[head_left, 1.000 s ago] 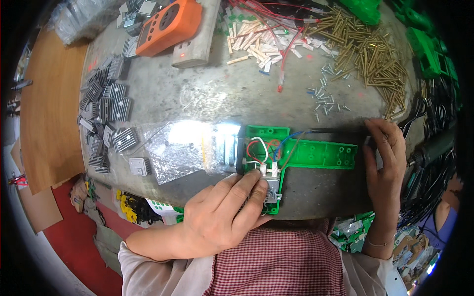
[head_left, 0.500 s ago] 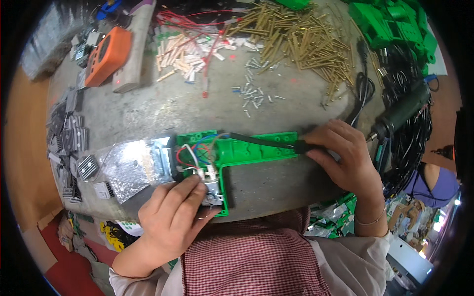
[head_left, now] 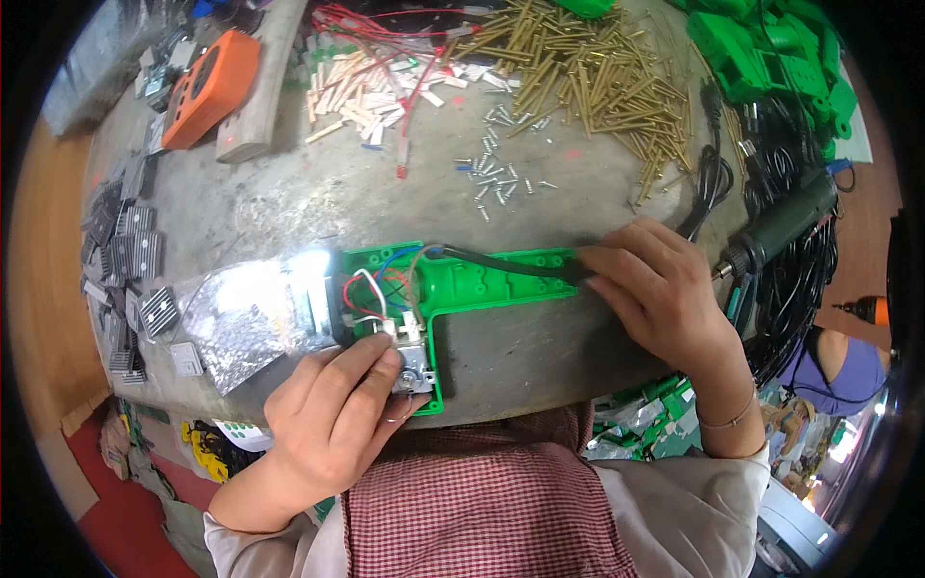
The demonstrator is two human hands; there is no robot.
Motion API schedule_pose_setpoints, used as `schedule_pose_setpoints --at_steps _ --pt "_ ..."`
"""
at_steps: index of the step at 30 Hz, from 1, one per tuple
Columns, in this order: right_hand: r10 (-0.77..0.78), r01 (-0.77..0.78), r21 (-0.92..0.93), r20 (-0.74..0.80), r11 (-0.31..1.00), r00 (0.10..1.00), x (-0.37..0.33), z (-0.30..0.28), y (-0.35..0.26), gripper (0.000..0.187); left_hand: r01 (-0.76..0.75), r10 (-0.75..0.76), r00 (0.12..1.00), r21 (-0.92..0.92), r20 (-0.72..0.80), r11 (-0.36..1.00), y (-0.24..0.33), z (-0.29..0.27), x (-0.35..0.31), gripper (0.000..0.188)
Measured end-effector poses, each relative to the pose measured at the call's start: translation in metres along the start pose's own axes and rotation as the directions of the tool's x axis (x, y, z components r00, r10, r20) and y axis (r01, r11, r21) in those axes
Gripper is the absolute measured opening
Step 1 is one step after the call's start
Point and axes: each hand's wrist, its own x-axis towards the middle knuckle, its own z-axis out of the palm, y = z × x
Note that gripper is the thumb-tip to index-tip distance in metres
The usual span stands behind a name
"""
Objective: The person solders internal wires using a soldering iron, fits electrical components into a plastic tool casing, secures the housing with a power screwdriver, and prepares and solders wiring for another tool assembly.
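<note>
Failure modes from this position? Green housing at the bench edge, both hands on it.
1. The L-shaped green plastic housing sits at the near edge of the grey worktable; a push from the left hand might tip it off.
2. The thin red, white and blue wires lie loose inside, beside the left fingers, and could get pinched.
3. The right hand presses the black cable along the housing; it may spring out if released.

Glossy green plastic housing [head_left: 482, 284], shiny brass pins [head_left: 588, 82], rough grey worktop [head_left: 318, 188].
</note>
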Motion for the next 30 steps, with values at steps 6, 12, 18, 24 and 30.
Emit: schedule_pose_setpoints --at_steps 6,12,18,24,30 --pt "0.104 -0.093 0.075 -0.162 0.993 0.981 0.027 -0.013 -0.033 0.032 -0.017 0.018 0.999 0.024 -0.052 1.000 -0.001 0.003 -0.003 0.050" --pt "-0.014 0.020 0.453 -0.017 0.891 1.000 0.064 0.022 -0.051 0.026 -0.120 0.133 0.990 0.198 -0.052 0.973 0.004 0.000 0.004 0.037" --pt "0.241 -0.177 0.545 -0.048 0.820 0.969 0.075 0.020 -0.061 0.027 -0.124 0.130 0.991 0.293 -0.003 0.948 0.014 -0.002 0.013 0.019" --pt "0.022 -0.012 0.552 -0.012 0.833 1.000 0.074 0.034 -0.058 0.025 -0.126 0.085 0.988 0.366 0.127 0.922 0.015 -0.007 0.017 0.021" --pt "-0.038 0.092 0.367 -0.152 0.926 0.988 0.068 0.052 -0.066 0.017 -0.183 0.138 0.978 0.319 0.159 0.930 0.012 -0.008 0.020 0.021"
